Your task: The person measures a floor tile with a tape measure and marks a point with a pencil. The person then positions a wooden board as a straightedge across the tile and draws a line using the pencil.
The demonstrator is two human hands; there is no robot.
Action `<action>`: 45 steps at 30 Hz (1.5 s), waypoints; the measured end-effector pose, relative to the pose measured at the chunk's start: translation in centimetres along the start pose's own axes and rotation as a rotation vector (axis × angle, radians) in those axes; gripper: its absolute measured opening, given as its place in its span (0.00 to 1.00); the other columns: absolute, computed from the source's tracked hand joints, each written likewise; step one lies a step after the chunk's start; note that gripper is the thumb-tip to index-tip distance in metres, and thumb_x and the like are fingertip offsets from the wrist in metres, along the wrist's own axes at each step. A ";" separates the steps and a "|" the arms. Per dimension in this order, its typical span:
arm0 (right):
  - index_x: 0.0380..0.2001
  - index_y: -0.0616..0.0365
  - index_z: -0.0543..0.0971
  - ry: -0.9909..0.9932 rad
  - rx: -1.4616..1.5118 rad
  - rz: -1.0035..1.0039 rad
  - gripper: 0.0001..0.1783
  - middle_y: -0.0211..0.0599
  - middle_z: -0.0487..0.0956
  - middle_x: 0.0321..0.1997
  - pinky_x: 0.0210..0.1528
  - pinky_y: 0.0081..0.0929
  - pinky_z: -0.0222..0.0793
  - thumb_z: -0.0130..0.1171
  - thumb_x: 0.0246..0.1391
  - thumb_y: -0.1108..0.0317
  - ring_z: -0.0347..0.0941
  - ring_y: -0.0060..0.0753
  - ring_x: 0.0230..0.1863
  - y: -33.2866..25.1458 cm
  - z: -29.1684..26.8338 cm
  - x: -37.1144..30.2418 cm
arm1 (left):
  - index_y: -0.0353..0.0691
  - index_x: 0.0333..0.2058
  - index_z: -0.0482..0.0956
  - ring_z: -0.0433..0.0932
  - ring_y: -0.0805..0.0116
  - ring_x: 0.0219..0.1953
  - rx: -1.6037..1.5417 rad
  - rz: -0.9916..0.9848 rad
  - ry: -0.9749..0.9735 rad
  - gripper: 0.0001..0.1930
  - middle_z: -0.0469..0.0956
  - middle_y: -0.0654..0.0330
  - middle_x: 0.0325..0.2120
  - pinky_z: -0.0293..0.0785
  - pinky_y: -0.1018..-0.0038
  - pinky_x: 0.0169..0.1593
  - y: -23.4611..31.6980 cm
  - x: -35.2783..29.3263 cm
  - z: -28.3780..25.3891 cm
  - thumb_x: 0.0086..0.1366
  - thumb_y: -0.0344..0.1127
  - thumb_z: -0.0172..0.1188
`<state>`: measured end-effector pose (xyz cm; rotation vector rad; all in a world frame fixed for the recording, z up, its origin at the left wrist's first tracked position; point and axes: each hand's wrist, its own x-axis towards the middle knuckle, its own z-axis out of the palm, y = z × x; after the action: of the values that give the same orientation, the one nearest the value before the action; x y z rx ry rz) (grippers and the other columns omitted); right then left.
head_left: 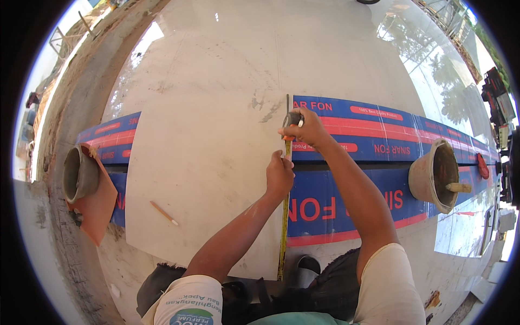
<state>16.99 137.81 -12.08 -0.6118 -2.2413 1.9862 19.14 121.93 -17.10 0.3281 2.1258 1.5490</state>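
A large pale tile (200, 162) lies flat in front of me. Along its right edge runs the yellow blade (283, 227) of a tape measure, down to the near edge. My right hand (307, 130) is closed around the tape measure's dark and orange case (293, 119), close to the tile's far right corner. Just nearer to me, my left hand (280, 176) has its fingers closed against the blade at the tile's edge; its fingertips are partly hidden. A brown pencil-like stick (164, 213) with a white end rests on the tile, left of my left forearm.
Blue and red printed cardboard (341, 206) lies under and beside the tile. A grey bucket (81, 172) stands on an orange-brown sheet (97, 208) at left. Another bucket (428, 176), with a wooden handle (458, 187) showing, is at right. A red item (482, 166) lies beyond it.
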 end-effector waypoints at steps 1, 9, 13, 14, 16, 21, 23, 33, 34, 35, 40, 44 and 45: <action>0.37 0.66 0.75 0.030 -0.019 0.005 0.26 0.35 0.77 0.28 0.27 0.22 0.73 0.76 0.34 0.68 0.75 0.23 0.25 -0.1 -0.2 0.6 | 0.28 0.52 0.65 0.74 0.73 0.19 -0.035 -0.063 -0.019 0.17 0.74 0.58 0.24 0.71 0.75 0.23 0.8 -0.2 -0.2 0.70 0.34 0.47; 0.32 0.64 0.77 0.160 -0.182 -0.100 0.28 0.35 0.79 0.26 0.31 0.23 0.73 0.79 0.30 0.59 0.77 0.25 0.29 2.8 -0.9 4.8 | 0.24 0.55 0.61 0.80 0.70 0.30 0.222 0.059 -0.126 0.23 0.79 0.52 0.30 0.75 0.75 0.33 0.4 -1.2 -1.4 0.64 0.29 0.55; 0.25 0.67 0.78 0.079 -0.091 -0.116 0.13 0.40 0.78 0.19 0.19 0.27 0.75 0.71 0.39 0.70 0.77 0.29 0.19 1.3 -0.7 4.9 | 0.22 0.56 0.60 0.80 0.69 0.34 0.251 0.078 -0.109 0.25 0.79 0.51 0.33 0.75 0.74 0.36 -0.3 -1.5 -2.4 0.63 0.28 0.55; 0.23 0.67 0.78 0.109 -0.121 -0.105 0.13 0.40 0.78 0.18 0.19 0.27 0.75 0.71 0.38 0.70 0.77 0.29 0.19 1.1 -0.8 4.8 | 0.21 0.56 0.59 0.79 0.70 0.35 0.287 0.045 -0.117 0.27 0.79 0.50 0.35 0.75 0.76 0.36 -0.1 -1.7 -2.6 0.63 0.28 0.57; 0.19 0.67 0.78 0.224 -0.107 -0.083 0.13 0.40 0.77 0.17 0.20 0.26 0.75 0.72 0.36 0.70 0.76 0.28 0.18 0.2 -0.5 3.7 | 0.22 0.55 0.61 0.78 0.71 0.35 0.273 0.010 -0.132 0.26 0.79 0.51 0.36 0.74 0.77 0.36 0.1 -2.6 -2.7 0.62 0.29 0.58; 0.20 0.69 0.78 0.138 -0.103 -0.084 0.13 0.41 0.77 0.18 0.19 0.26 0.74 0.72 0.36 0.71 0.76 0.29 0.17 0.3 -0.9 3.7 | 0.26 0.51 0.68 0.77 0.74 0.34 0.312 0.011 -0.175 0.21 0.78 0.55 0.37 0.74 0.80 0.35 -0.1 -3.5 -3.4 0.61 0.29 0.60; 0.20 0.69 0.78 0.092 -0.138 -0.068 0.13 0.41 0.78 0.18 0.19 0.26 0.73 0.71 0.36 0.71 0.75 0.29 0.17 -0.1 -0.5 3.2 | 0.28 0.49 0.71 0.76 0.75 0.33 0.348 0.036 -0.167 0.18 0.78 0.56 0.36 0.74 0.80 0.35 -0.2 -3.5 -4.1 0.61 0.29 0.60; 0.16 0.64 0.79 0.081 -0.310 -0.108 0.12 0.39 0.77 0.14 0.19 0.28 0.70 0.69 0.35 0.66 0.75 0.29 0.16 -1.4 0.5 1.7 | 0.30 0.42 0.75 0.78 0.69 0.32 0.312 0.080 -0.086 0.13 0.79 0.55 0.32 0.75 0.74 0.38 -0.7 -3.6 -3.9 0.60 0.27 0.61; 0.16 0.64 0.79 0.081 -0.335 -0.096 0.12 0.39 0.77 0.14 0.19 0.28 0.70 0.69 0.35 0.66 0.75 0.30 0.16 -1.5 0.4 1.6 | 0.30 0.42 0.75 0.78 0.69 0.32 0.307 0.088 -0.087 0.12 0.79 0.55 0.32 0.75 0.74 0.38 -0.7 -3.5 -3.7 0.60 0.27 0.61; 0.17 0.64 0.80 0.089 -0.328 -0.100 0.12 0.40 0.77 0.14 0.20 0.28 0.70 0.69 0.35 0.66 0.76 0.30 0.16 -1.5 0.3 1.6 | 0.30 0.42 0.75 0.78 0.69 0.32 0.302 0.095 -0.087 0.12 0.79 0.55 0.31 0.75 0.74 0.38 -0.7 -3.4 -3.7 0.60 0.27 0.60; 0.18 0.62 0.81 0.145 -0.391 -0.179 0.13 0.41 0.79 0.16 0.21 0.29 0.73 0.67 0.38 0.62 0.78 0.33 0.18 -0.7 0.2 2.2 | 0.30 0.44 0.74 0.78 0.73 0.33 0.409 0.090 -0.095 0.13 0.79 0.56 0.33 0.74 0.78 0.37 -0.5 -3.7 -3.7 0.60 0.27 0.60; 0.35 0.61 0.77 0.219 -0.493 -0.119 0.33 0.39 0.81 0.28 0.36 0.30 0.74 0.76 0.29 0.50 0.79 0.34 0.30 -0.5 0.1 3.4 | 0.31 0.43 0.74 0.79 0.64 0.34 0.378 0.169 -0.051 0.12 0.79 0.52 0.32 0.75 0.72 0.39 -1.1 -3.9 -3.3 0.59 0.25 0.59; 0.36 0.62 0.77 0.263 -0.491 -0.122 0.35 0.40 0.81 0.29 0.38 0.31 0.74 0.76 0.28 0.49 0.79 0.35 0.32 -0.1 -0.1 3.9 | 0.32 0.42 0.74 0.79 0.58 0.34 0.371 0.189 -0.036 0.12 0.78 0.50 0.32 0.74 0.69 0.39 -1.2 -3.8 -3.0 0.58 0.25 0.59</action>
<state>13.41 139.29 -12.73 -0.7058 -2.5235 1.2137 20.90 117.26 -16.62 0.6949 2.4064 1.2233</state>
